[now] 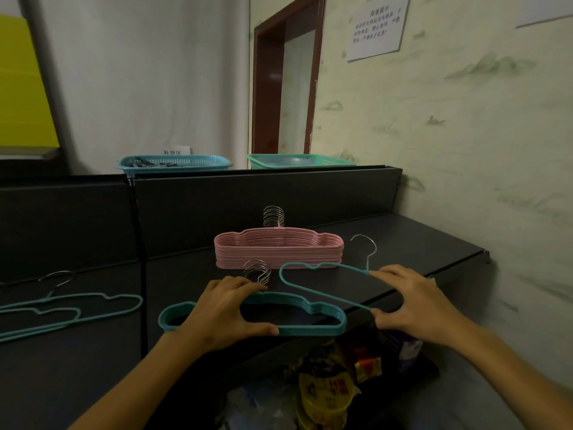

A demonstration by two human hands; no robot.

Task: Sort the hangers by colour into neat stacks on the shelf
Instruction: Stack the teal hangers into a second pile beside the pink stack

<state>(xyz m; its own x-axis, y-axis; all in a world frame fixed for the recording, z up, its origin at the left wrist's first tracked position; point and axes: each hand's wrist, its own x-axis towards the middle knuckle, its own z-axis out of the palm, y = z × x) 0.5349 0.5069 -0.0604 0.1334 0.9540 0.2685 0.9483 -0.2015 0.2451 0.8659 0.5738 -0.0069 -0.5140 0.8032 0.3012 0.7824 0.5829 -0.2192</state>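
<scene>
The right hand (pixel 409 302) pinches one light, springy teal hanger (pixel 322 290) at neck and bar, while the left hand (pixel 223 308) steadies the teal stack (pixel 310 328).

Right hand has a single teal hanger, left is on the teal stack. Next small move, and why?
Probably lower the loose teal hanger onto the teal stack, hooks aligned. The right hand pinches it tilted just above, while the left hand steadies the stack; the pink stack sits behind.

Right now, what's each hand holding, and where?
Right hand pinches a loose teal hanger at neck and bottom bar. Left hand grips the teal stack.
</scene>
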